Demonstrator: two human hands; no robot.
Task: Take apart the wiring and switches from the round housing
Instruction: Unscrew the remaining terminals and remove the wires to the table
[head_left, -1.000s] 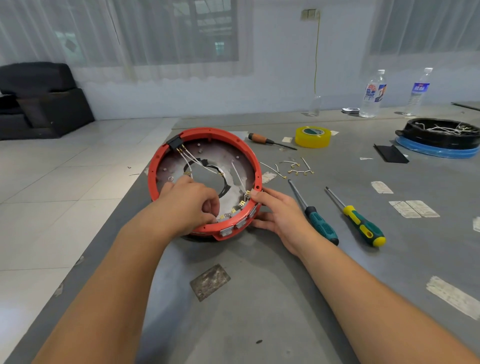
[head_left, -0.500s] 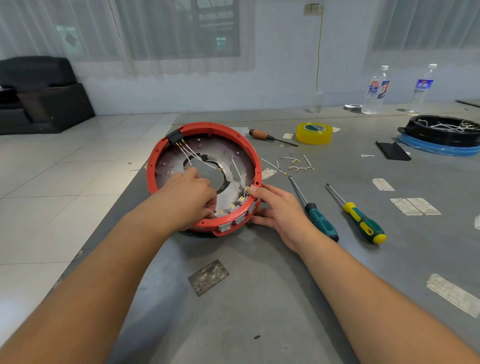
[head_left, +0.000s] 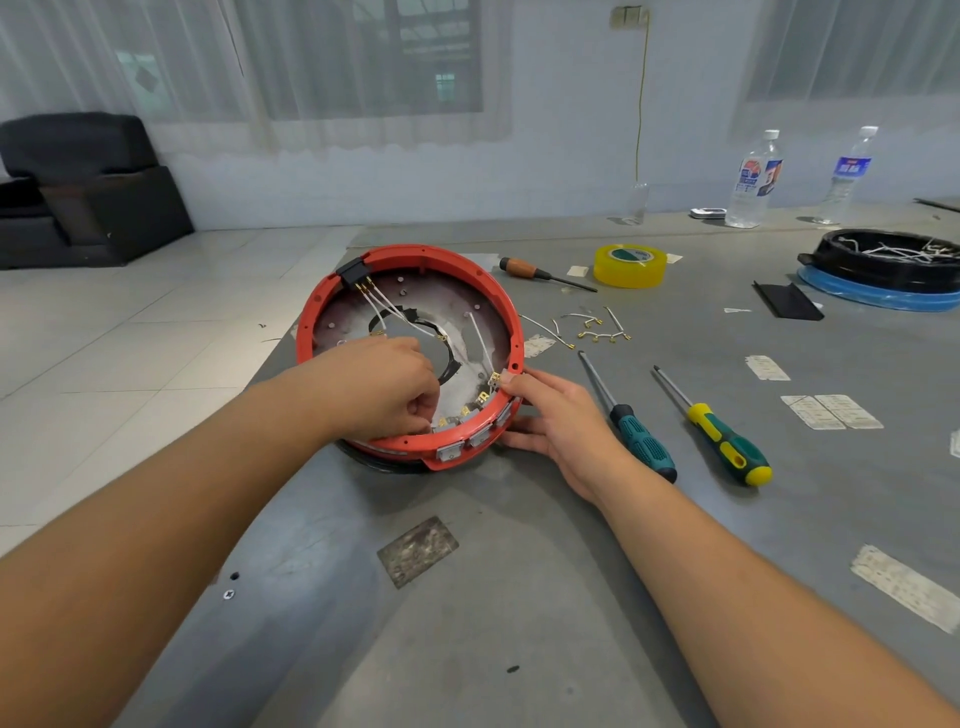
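Red housing (head_left: 410, 260) tilted on table (head_left: 519, 597). Left hand (head_left: 384, 384) inside it, fingers curled at the near-rim switches (head_left: 480, 399); pinched item hidden. Right hand (head_left: 558, 415) flat against outer rim, fingers straight.

housing (head_left: 470, 267): red rim, silvery plate inside
connector (head_left: 355, 272): black
wires (head_left: 387, 301): white, brass-coloured ends
switches (head_left: 478, 438): grey faces
loose wires (head_left: 592, 327): white, gold tips
tape (head_left: 629, 266): yellow roll, green and white core label
left screwdriver (head_left: 642, 442): teal and black handle
right screwdriver (head_left: 727, 444): green and yellow handle
far screwdriver (head_left: 522, 268): brown and black handle
tabletop (head_left: 519, 597): grey, pale label scraps
tray (head_left: 883, 262): black on a blue ring
bottles (head_left: 750, 179): clear, blue, red and white labels
sofa (head_left: 78, 192): black
floor (head_left: 130, 332): white tiles
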